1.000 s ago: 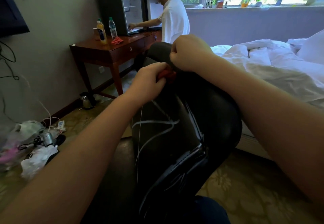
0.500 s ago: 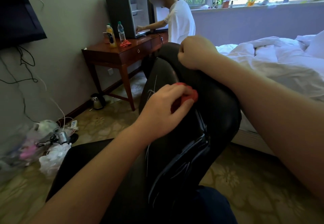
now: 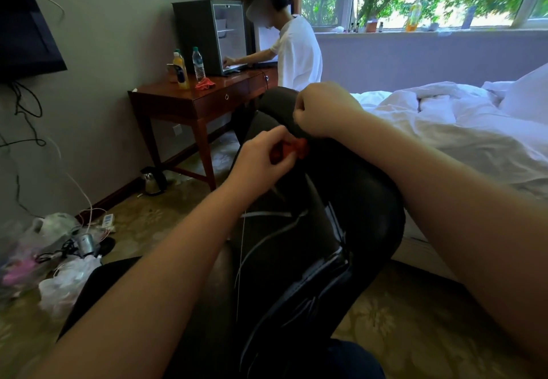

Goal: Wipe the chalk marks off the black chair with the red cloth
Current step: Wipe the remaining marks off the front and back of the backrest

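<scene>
Head view: my left hand (image 3: 261, 159) pinches the bunched red cloth (image 3: 298, 148) between thumb and fingers and holds it against the upper back of the black chair (image 3: 367, 209). Only a small part of the cloth shows past my fingers, on the 3 o'clock side of the hand. My right hand (image 3: 323, 109) is clenched into a fist on the chair's top edge, at about 1 o'clock from the cloth and just beside it. Nothing shows inside the fist, and I cannot tell whether it catches the edge.

Finding: the chalk marks (image 3: 267, 215) remain on the chair. They lie at 6 o'clock from the cloth, down the backrest toward me, apart from the cloth and not under it. One broad stroke runs across, 9 to 3 o'clock. Thinner lines drop from it along 12 to 6, and further pale streaks follow the seam lower down at about 5 o'clock. Some of those may be sheen on the leather; I cannot separate them.

Assessment: the left hand is the nearer one and already has the cloth. The coming stroke should therefore be a pull from 12 toward 6 o'clock, along the backrest's long axis, crossing the broad stroke squarely. The right hand is placed to steady the chair. The task appears well short of done.
</scene>
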